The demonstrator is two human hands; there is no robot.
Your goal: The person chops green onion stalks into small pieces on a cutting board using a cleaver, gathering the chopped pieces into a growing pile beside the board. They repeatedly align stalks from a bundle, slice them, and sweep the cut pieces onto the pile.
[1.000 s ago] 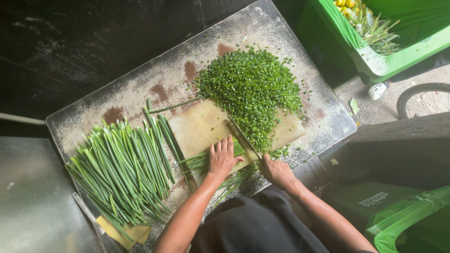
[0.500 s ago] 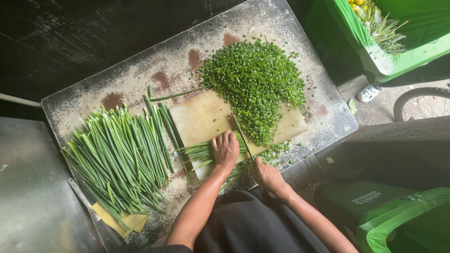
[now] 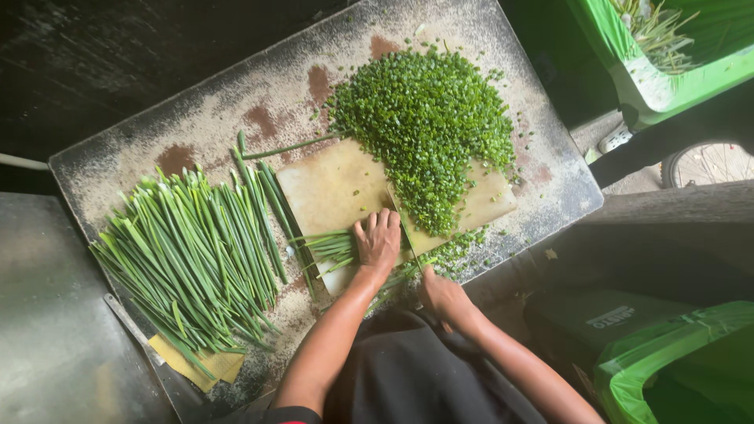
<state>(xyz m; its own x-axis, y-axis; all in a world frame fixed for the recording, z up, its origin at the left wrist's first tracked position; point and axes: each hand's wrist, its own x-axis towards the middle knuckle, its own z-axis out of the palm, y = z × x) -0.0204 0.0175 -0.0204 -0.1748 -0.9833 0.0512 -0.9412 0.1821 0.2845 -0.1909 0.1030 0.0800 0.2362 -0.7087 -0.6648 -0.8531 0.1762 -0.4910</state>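
Left hand [image 3: 378, 239] flat, fingers spread, pressing chive bundle [image 3: 330, 247] on cutting board [image 3: 334, 184]. Right hand [image 3: 441, 294] closed around knife [image 3: 399, 224]. Chopped pile [image 3: 428, 126] beyond; uncut chives [image 3: 192, 255] left.

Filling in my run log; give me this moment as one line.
left hand: pressing bundle of long green stalks on tan cutting board | right hand: gripping knife | pile of chopped greens: beyond blade

I see a worn grey metal table [image 3: 196, 126] over dark floor, green plastic crates [image 3: 667, 86] right, daylight on pavement [image 3: 628, 182].
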